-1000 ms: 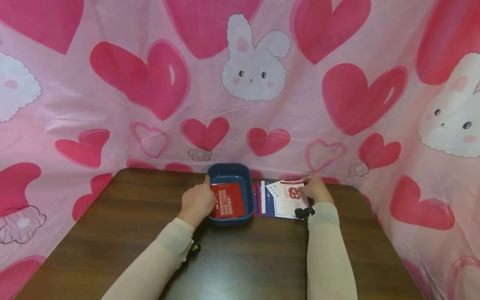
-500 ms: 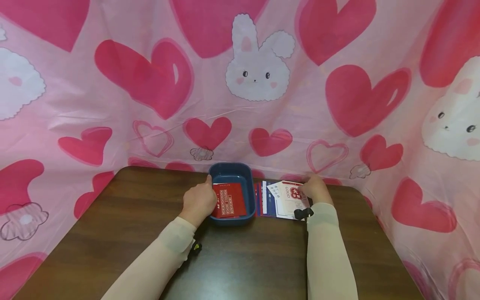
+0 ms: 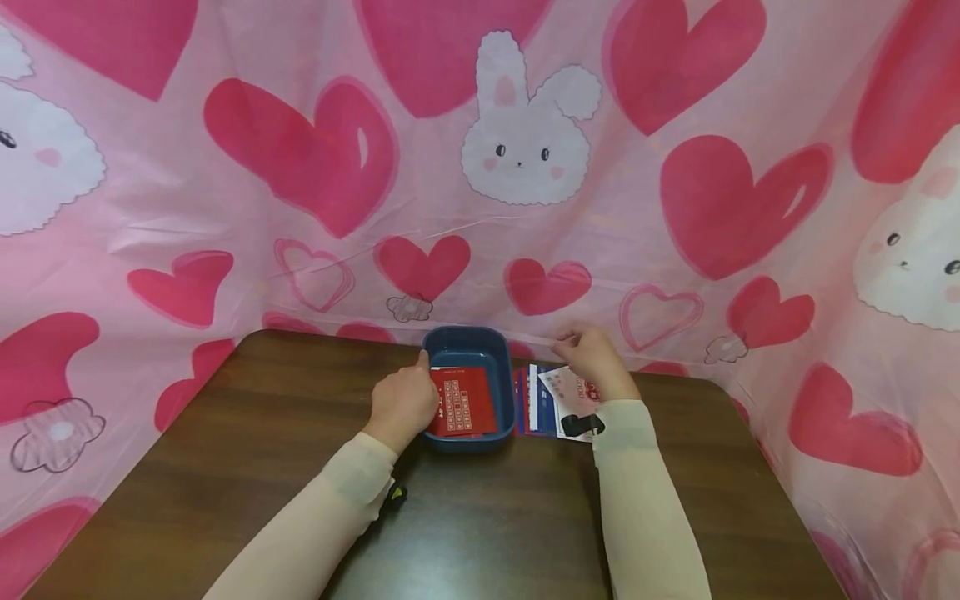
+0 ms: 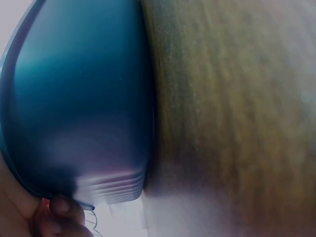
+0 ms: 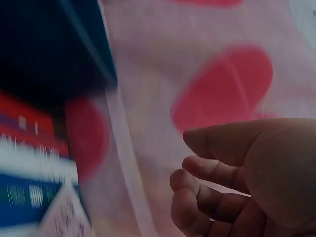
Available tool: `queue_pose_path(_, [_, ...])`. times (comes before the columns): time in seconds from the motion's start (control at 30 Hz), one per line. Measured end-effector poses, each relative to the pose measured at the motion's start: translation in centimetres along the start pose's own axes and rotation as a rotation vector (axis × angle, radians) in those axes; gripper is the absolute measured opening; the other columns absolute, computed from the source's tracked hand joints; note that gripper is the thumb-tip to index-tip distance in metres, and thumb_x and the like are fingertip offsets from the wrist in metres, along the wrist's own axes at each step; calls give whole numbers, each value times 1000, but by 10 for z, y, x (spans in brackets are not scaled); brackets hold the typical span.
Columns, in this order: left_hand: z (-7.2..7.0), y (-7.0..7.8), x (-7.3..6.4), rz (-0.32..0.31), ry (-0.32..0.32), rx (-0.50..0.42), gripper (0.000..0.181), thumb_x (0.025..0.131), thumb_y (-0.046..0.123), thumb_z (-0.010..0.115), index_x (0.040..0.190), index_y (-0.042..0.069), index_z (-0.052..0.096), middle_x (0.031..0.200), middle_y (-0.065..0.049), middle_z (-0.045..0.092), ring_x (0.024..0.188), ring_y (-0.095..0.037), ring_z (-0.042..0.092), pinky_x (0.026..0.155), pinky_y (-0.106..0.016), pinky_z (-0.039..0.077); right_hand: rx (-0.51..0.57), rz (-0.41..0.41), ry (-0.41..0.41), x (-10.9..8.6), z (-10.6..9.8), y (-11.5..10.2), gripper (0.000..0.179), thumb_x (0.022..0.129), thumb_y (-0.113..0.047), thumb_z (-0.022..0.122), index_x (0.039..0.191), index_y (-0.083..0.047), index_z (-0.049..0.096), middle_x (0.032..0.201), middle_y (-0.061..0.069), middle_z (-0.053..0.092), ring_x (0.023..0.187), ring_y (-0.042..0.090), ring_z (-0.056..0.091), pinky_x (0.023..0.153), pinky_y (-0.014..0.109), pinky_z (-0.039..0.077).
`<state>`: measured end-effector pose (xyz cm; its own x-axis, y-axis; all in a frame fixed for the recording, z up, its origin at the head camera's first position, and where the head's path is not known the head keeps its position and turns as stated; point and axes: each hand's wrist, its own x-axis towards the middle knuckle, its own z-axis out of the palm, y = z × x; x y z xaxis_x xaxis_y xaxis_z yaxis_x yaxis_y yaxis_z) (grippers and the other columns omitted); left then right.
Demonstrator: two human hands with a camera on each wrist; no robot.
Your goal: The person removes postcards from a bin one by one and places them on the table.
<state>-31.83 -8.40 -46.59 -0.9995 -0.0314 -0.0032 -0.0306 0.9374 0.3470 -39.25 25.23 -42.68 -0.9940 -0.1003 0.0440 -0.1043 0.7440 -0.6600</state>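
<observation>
A blue plastic bin (image 3: 507, 392) stands near the back edge of the table, with red printed cards (image 3: 467, 404) lying in it. My left hand (image 3: 405, 400) grips its left rim; curled fingertips (image 4: 61, 207) show under that rim in the left wrist view. Right of the bin lies an overlapping row of red, blue and white cards (image 3: 534, 402), topped by a white card with red print (image 3: 572, 390). My right hand (image 3: 597, 362) hovers over the row's far side, fingers loosely bent and nothing between them. It partly covers the white card.
The dark brown wooden table (image 3: 487, 517) extends toward me and to both sides. Close behind the bin and cards hangs a pink curtain (image 3: 480, 225) with hearts and rabbits, which also closes off both sides.
My right hand has left the white card's right edge and moved leftward and up, holding nothing. My left hand stays on the bin's rim; the head view has shifted slightly.
</observation>
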Motion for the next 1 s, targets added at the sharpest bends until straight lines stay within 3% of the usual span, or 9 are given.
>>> queue_pose_path(0.2, [1,2,0,9,2,-8,78,107,36,69,174,5,45,129,-22,81,93,-35,75,81,-54,69,21,-135,-19,-4,26,-41,35,105,-36,76,123,-7,83,104,13,83,93,27,73,86,42,64])
queue_pose_path(0.23, [1,2,-1,7,6,-10,77,107,36,69,174,6,45,129,-21,81,94,-35,76,82,-54,69,6,-111,-26,-13,28,-62,32,106,-30,75,125,-5,82,102,15,83,91,28,74,84,42,64])
queue_pose_path(0.4, [2,1,0,0,20,-21,73,109,34,65,173,6,46,128,-22,81,93,-35,76,80,-55,69,5,-137,-104,-11,51,-100,30,106,-30,80,124,-6,80,94,11,78,77,22,74,72,36,63])
queue_pose_path(0.53, [3,-1,2,4,27,-13,71,110,34,63,173,6,47,119,-21,83,88,-35,76,76,-54,68,-40,-126,-207,3,70,-119,36,105,-30,81,129,-3,77,98,13,80,79,26,78,71,36,68])
queue_pose_path(0.73, [4,-2,3,6,33,1,69,110,32,61,172,6,48,101,-18,81,79,-33,73,66,-50,65,-202,-31,-395,20,95,-136,50,104,-36,82,137,1,73,108,16,80,84,32,82,68,40,71])
queue_pose_path(0.77, [4,-2,3,6,37,3,68,109,31,61,172,7,48,101,-19,81,79,-33,73,66,-50,65,-256,-30,-401,31,106,-129,51,104,-39,82,135,-1,74,107,15,80,83,30,81,69,39,70])
queue_pose_path(0.87, [4,-2,2,11,50,7,67,110,31,60,172,7,49,105,-20,82,80,-34,74,67,-51,65,-368,-6,-420,35,115,-132,48,102,-42,84,128,-3,77,104,10,80,86,27,78,78,41,70])
queue_pose_path(0.97, [3,0,1,15,50,4,66,110,29,59,172,7,49,100,-20,81,79,-34,73,65,-50,63,-428,24,-428,34,120,-131,52,95,-42,91,129,-4,78,106,8,80,93,25,74,94,44,68])
queue_pose_path(1.0, [3,0,1,16,47,4,66,110,29,59,172,7,49,98,-19,80,77,-33,72,64,-49,63,-425,45,-436,25,115,-138,53,93,-39,94,130,-5,77,108,8,80,96,26,74,97,46,68])
